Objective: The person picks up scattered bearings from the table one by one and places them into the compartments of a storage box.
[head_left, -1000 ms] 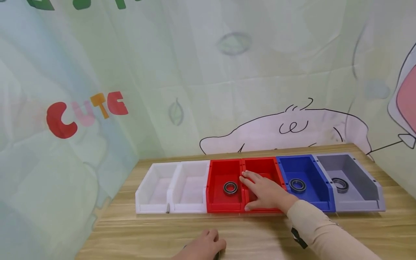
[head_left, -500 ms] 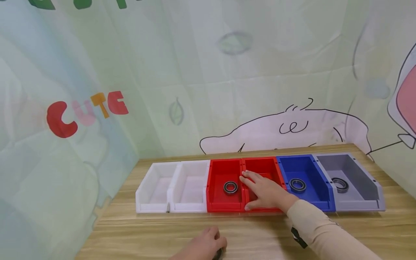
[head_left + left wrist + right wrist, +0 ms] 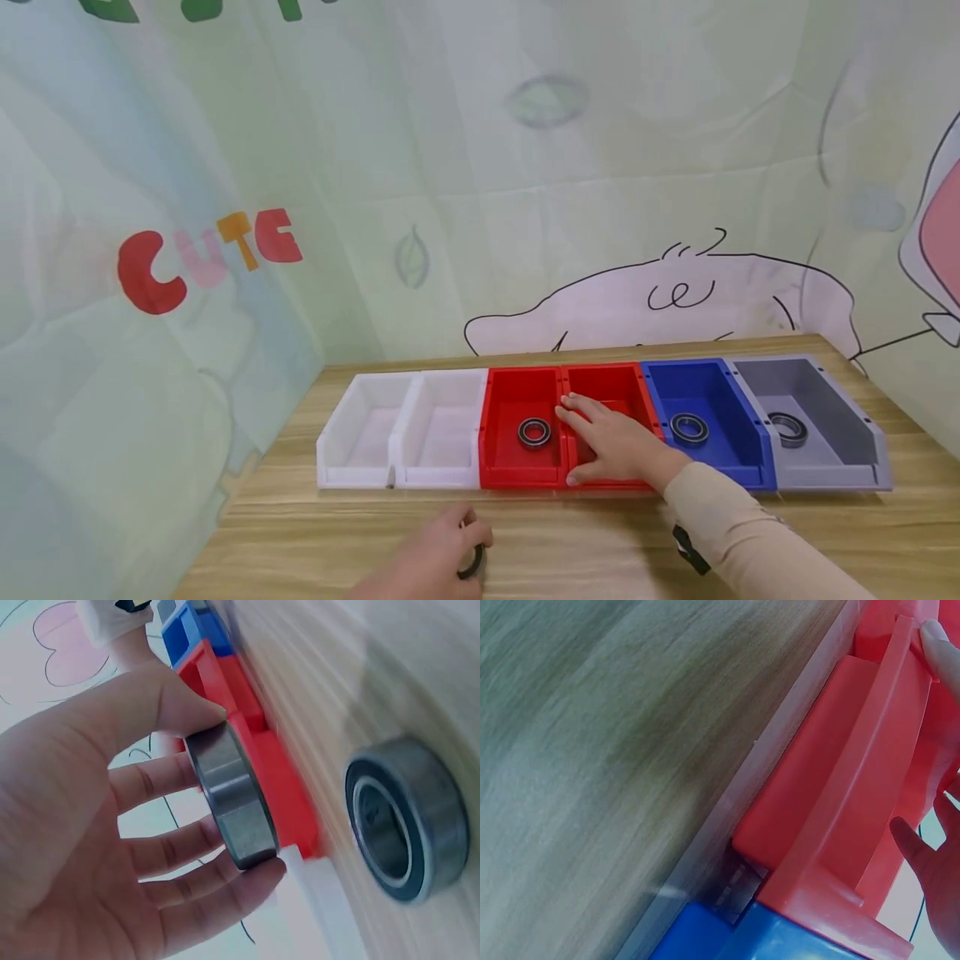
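Just in front of the bins, my left hand [image 3: 429,557] grips a ball bearing [image 3: 478,563] by its outer rim. The left wrist view shows this steel bearing [image 3: 234,799] between thumb and fingertips, tilted on edge. A second bearing [image 3: 444,821] is nearby over the wooden tabletop in that view. My right hand [image 3: 618,442] reaches over the right red bin [image 3: 611,379], fingers spread, fingertips at the divider between the red bins and thumb at the front lip. In the left red bin [image 3: 525,387] lies another bearing [image 3: 523,436].
Two white bins [image 3: 442,435] stand left of the red ones. To the right are a blue bin [image 3: 686,385] and a grey bin [image 3: 813,425], with bearings lying inside both. The wooden table [image 3: 300,533] meets a printed curtain [image 3: 420,167] behind.
My left hand has shifted a little left, and the bearing in its fingers now shows more. My right hand has stayed at the right red bin.
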The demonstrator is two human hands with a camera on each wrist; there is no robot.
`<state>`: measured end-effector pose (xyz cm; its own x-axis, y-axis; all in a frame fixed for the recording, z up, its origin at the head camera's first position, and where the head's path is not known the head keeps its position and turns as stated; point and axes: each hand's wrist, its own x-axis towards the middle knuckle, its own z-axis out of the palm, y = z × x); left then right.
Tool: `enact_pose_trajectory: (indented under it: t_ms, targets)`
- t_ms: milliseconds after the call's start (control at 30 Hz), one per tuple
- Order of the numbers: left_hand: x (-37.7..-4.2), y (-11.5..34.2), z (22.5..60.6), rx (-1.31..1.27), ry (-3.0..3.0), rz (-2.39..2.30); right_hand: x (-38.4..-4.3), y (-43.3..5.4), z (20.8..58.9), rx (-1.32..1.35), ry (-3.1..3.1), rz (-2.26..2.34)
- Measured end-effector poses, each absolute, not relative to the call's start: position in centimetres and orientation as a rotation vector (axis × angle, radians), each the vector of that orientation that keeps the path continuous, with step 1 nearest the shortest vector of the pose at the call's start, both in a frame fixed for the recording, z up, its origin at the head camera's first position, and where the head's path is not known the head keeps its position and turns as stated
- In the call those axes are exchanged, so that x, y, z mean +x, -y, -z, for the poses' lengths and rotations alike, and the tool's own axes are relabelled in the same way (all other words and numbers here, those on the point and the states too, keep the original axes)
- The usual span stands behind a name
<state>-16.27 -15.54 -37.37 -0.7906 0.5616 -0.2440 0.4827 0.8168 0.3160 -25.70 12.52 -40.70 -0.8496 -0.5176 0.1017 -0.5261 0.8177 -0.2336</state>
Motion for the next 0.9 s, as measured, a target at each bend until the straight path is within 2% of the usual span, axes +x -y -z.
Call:
enact_pose_trajectory:
  t_ms: [133,300,400,900]
  targets:
    - [-16.8,16.3,37.3,0.79,-2.687,-0.381,-25.8,-12.5,40.8,0.853,2.964,-0.391]
    - [-18.1,17.4,37.4,1.05,-2.881,-0.374,-25.8,-12.5,40.8,0.849,2.972,-0.388]
    - [-19.3,17.9,37.2,1.099,-3.003,-0.316,-25.9,-12.5,40.9,0.848,2.968,-0.378]
    - [-25.7,17.7,35.3,0.778,-3.034,-0.24,-26.0,-12.7,40.9,0.865,2.948,-0.402]
